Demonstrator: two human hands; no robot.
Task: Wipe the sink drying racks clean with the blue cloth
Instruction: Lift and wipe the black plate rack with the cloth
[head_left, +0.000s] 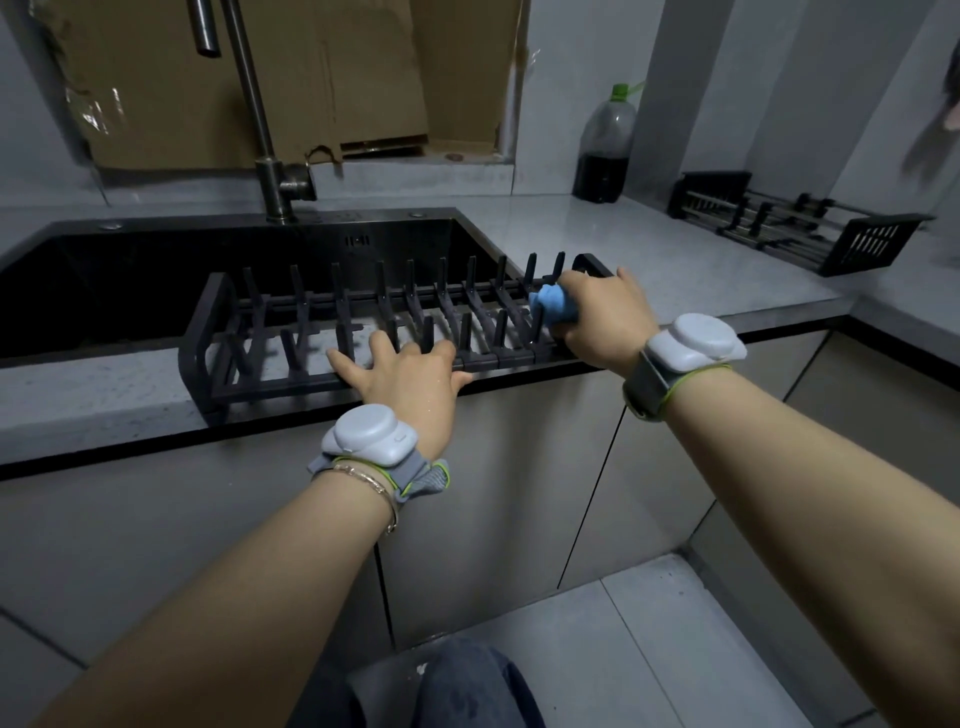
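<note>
left hand (410, 369) flat, fingers spread on drying rack (311, 332); right hand (605, 317) grips blue cloth (553, 304).

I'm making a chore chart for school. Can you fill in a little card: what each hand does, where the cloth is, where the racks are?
near rack: sits across the front edge of the sink
left hand: fingers spread, resting on the near rack, front rail
right hand: holds the blue cloth at the right end
second rack: on the counter, far right
bottle: dark liquid, back of counter
</note>
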